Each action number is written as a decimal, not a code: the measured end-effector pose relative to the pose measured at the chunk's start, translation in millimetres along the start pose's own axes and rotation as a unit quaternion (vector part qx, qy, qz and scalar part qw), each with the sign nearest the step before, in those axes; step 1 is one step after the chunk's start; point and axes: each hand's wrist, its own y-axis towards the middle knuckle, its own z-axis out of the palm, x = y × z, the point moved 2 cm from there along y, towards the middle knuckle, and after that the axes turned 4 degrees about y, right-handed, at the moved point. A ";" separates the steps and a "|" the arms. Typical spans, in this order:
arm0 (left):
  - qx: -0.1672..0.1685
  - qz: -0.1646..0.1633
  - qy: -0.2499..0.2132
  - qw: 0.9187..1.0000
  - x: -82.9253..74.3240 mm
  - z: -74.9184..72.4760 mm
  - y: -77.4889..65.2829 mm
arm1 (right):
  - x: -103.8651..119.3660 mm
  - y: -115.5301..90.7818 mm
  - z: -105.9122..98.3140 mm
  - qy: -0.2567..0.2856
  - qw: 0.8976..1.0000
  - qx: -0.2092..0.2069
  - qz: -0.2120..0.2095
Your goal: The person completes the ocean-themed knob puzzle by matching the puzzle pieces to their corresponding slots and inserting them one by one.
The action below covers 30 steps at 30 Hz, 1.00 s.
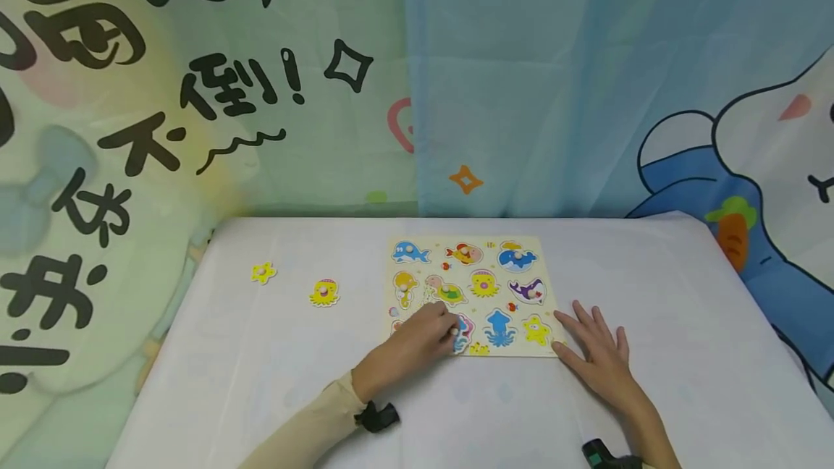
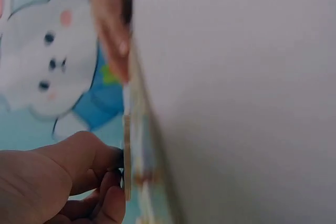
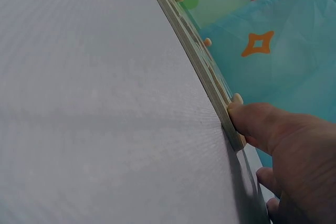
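Note:
A wooden knob puzzle board (image 1: 384,288) with sea-animal pictures lies flat on the table. My left hand (image 1: 423,339) is over its front edge and pinches a pink-and-blue puzzle piece (image 1: 465,333) by its knob. Seen edge-on in the left wrist view, that puzzle piece (image 2: 127,156) is just above or against the board; I cannot tell which. Spread at the right edge is my right hand (image 1: 599,353), its thumb touching the board's near right corner (image 3: 239,142). The board's lower left is partly hidden by the left hand.
A yellow star piece (image 1: 263,273) and a yellow octopus piece (image 1: 323,293) lie on the white table (image 1: 195,382), left of the board. Behind the table hangs a printed curtain (image 1: 521,93). Each wrist wears a dark device.

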 end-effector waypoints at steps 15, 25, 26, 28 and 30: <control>0.049 0.016 -0.033 0.998 -29.4 35.9 68.6 | -1.5 0.6 -1.2 -0.004 1.000 0.005 -0.001; 0.089 -0.006 -0.021 0.996 -39.2 31.6 71.9 | -1.2 -0.8 -3.7 -0.005 1.000 0.000 0.001; 0.093 -0.011 -0.027 0.995 -39.2 30.7 71.9 | -0.9 -0.9 -3.5 -0.003 1.000 0.001 0.000; 0.099 -0.020 -0.034 0.994 -38.7 29.3 72.5 | -1.1 -0.6 -2.8 0.001 1.000 0.000 -0.003; 0.103 -0.026 -0.039 0.994 -37.8 28.4 73.5 | -0.9 -0.4 -2.3 0.005 1.000 0.000 -0.008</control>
